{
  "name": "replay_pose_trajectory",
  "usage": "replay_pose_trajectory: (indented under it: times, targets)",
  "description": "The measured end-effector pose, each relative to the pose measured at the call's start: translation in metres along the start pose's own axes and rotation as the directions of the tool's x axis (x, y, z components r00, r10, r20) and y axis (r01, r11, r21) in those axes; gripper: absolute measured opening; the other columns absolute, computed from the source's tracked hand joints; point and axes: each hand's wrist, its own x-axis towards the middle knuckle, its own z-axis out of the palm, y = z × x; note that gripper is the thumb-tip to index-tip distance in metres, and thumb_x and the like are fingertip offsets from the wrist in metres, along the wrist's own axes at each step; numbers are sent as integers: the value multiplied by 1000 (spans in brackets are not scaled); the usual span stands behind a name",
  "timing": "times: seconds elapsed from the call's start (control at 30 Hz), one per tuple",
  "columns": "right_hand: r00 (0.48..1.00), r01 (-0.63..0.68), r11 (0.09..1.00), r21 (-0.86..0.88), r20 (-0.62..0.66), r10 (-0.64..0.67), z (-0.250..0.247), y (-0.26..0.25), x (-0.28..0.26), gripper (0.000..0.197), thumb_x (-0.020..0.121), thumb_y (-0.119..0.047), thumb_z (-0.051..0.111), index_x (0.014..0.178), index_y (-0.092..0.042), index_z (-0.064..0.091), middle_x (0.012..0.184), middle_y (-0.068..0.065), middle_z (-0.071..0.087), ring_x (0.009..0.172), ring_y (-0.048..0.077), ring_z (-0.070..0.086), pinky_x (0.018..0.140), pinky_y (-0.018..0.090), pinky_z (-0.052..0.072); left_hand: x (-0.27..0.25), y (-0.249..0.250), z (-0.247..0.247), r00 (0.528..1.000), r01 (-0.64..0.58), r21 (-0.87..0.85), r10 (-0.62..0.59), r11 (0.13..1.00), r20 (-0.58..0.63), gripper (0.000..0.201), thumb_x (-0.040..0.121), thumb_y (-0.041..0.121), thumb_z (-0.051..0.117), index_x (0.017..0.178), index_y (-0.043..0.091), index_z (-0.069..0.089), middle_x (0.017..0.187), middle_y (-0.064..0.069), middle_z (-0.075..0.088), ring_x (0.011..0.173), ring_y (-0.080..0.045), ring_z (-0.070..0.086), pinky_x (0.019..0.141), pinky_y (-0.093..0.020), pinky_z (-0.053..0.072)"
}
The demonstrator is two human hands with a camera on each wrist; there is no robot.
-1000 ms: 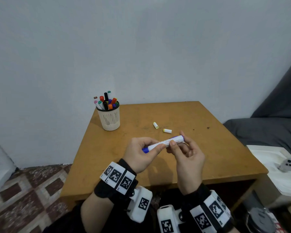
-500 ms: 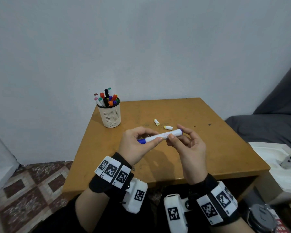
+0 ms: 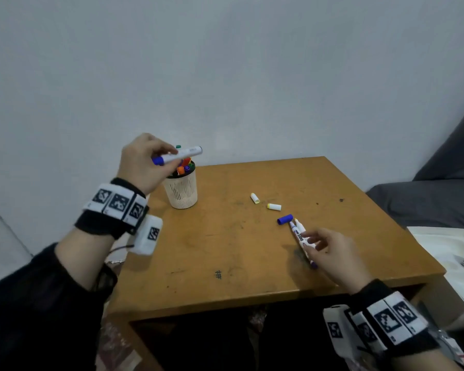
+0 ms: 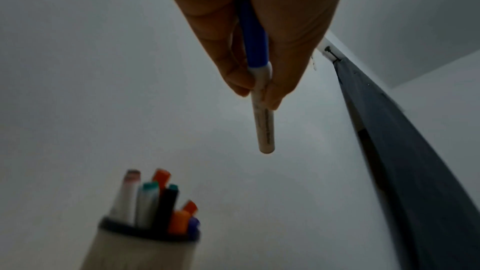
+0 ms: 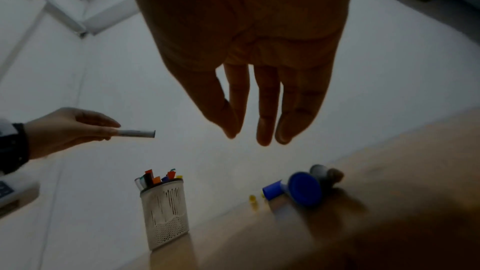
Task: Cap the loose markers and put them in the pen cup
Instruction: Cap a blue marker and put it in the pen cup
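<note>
My left hand [image 3: 169, 156] pinches a white marker with a blue cap [image 3: 184, 154] and holds it roughly level just above the white mesh pen cup [image 3: 181, 191], which holds several capped markers. The left wrist view shows fingers and thumb round the marker [image 4: 262, 114], with the pen cup [image 4: 145, 243] below. My right hand [image 3: 316, 242] hovers open over two uncapped markers [image 3: 299, 234] lying side by side on the table [image 3: 225, 250]. A loose blue cap [image 3: 285, 219] lies at their tips. Two small white-and-yellow caps [image 3: 255, 198] [image 3: 274, 207] lie further back.
The wooden table stands against a white wall. A grey sofa [image 3: 439, 196] is at the right, with a white box [image 3: 445, 253] beside the table's right edge. Patterned floor tiles show at the lower left.
My left hand has carried the blue-capped marker from the table's middle up and left to above the cup. My right hand let go of it and moved down right over the loose markers.
</note>
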Motion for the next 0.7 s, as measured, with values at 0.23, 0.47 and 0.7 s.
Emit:
replay_pose_trajectory:
  times: [0.23,0.47,0.7]
  targets:
    - [995,-4,995,-104,96,14,-4,6,14,20,86,-15,62,103,-23,68,86,-6,65,79,9,58,67,18,47,55,-22,-2,986,75,197,-102,977,132,33,76,19,72,107,9,66,99,-11,65,85,-23,60,77,-24,44]
    - [958,50,959,-277,284,32,0,-6,26,32,86,-29,65,117,-18,64,94,-4,62,84,8,54,63,12,40,78,-38,23,967,75,270,-136,960,215,30,70,13,78,93,5,60,97,-17,64,84,-27,56,72,-30,44]
    - [947,66,916,-397,314,68,3,-10,35,39,85,-25,66,122,-18,58,113,7,63,102,19,59,86,28,50,96,-45,30,970,74,306,-140,949,200,24,73,8,73,95,5,64,97,-18,64,82,-28,58,77,-32,45]
